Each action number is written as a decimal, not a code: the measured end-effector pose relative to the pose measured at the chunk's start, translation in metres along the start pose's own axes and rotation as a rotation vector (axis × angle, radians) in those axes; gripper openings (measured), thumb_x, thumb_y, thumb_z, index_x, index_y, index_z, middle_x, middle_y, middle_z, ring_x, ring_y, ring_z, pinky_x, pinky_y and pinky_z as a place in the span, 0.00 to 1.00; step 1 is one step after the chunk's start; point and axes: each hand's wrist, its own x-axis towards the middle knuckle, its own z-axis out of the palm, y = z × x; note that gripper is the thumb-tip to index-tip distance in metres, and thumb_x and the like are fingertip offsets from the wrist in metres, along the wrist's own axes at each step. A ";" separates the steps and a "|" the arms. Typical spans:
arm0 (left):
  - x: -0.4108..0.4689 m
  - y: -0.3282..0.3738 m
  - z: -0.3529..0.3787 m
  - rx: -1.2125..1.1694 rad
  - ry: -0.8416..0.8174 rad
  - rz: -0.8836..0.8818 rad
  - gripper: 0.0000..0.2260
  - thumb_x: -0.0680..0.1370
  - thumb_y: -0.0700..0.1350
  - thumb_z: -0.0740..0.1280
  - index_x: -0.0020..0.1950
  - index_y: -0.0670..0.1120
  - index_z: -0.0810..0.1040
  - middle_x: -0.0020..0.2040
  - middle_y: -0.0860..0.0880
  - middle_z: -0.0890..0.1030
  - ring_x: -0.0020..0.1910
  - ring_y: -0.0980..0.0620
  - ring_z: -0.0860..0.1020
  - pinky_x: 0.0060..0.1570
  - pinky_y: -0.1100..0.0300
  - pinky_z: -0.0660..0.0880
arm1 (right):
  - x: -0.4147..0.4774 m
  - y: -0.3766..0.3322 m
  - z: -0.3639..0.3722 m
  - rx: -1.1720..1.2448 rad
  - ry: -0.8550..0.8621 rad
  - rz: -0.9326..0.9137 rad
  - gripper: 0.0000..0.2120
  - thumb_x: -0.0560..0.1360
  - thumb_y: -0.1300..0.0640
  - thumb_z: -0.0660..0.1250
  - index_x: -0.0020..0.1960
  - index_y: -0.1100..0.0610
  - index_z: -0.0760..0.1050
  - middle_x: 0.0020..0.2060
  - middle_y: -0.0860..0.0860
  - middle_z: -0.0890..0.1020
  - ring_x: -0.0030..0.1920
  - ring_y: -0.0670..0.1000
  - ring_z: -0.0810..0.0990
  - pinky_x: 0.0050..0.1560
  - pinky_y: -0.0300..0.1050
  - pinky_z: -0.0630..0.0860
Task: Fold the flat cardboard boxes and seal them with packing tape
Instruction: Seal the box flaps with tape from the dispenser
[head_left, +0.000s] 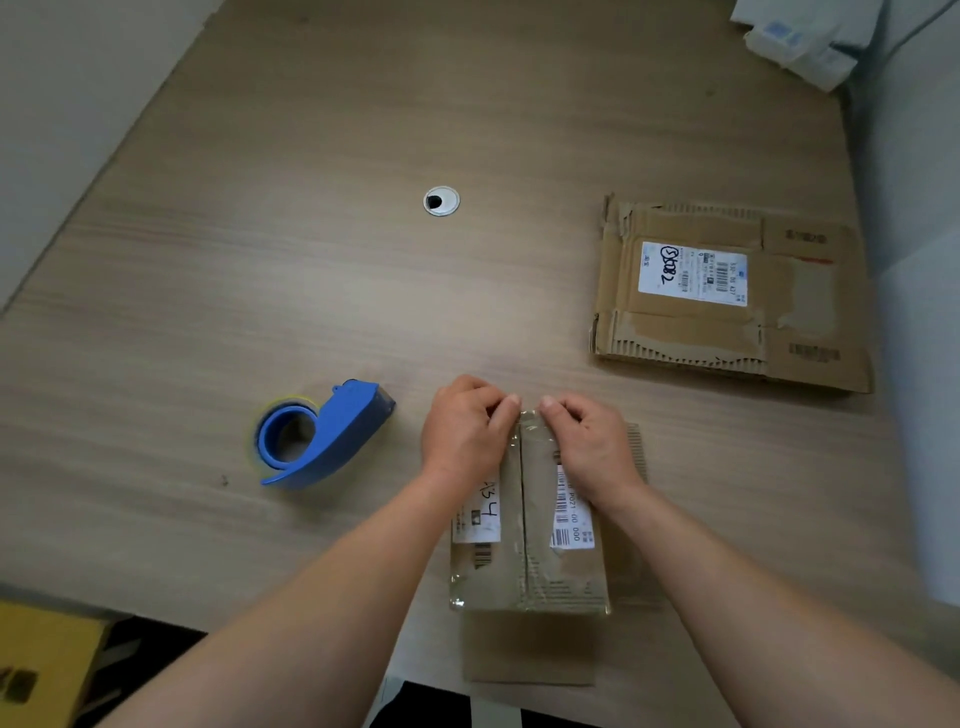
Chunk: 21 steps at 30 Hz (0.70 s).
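Gripping box (527, 571) far end: left hand (462, 434), right hand (589, 441); lengthwise away.

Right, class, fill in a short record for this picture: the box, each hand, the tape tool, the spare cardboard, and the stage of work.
box: folded, clear tape along top seam
left hand: grips box's far edge, left of seam
right hand: grips same edge, right of seam
dispenser: blue, on table, left of box, untouched
flat cardboard: far right, labelled, not yet folded
stage: sealing one box
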 end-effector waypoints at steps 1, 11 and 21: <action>0.000 0.000 -0.001 -0.054 -0.005 -0.047 0.14 0.80 0.55 0.66 0.41 0.48 0.83 0.52 0.54 0.77 0.53 0.52 0.76 0.49 0.58 0.72 | -0.001 0.001 0.000 0.012 0.004 0.002 0.18 0.81 0.48 0.64 0.39 0.59 0.78 0.34 0.58 0.80 0.34 0.57 0.77 0.39 0.58 0.76; -0.012 -0.011 -0.008 -0.118 -0.115 -0.082 0.20 0.69 0.60 0.77 0.53 0.50 0.81 0.56 0.53 0.71 0.51 0.55 0.75 0.54 0.61 0.73 | 0.000 0.003 0.003 -0.055 -0.013 0.009 0.12 0.76 0.42 0.69 0.43 0.50 0.82 0.38 0.44 0.84 0.41 0.45 0.82 0.47 0.49 0.79; -0.008 -0.003 -0.006 -0.356 -0.059 -0.252 0.18 0.81 0.54 0.64 0.40 0.42 0.79 0.33 0.50 0.78 0.34 0.52 0.74 0.40 0.53 0.74 | -0.001 -0.001 -0.005 0.000 -0.018 0.099 0.15 0.84 0.51 0.57 0.57 0.54 0.80 0.50 0.47 0.82 0.52 0.49 0.79 0.54 0.45 0.74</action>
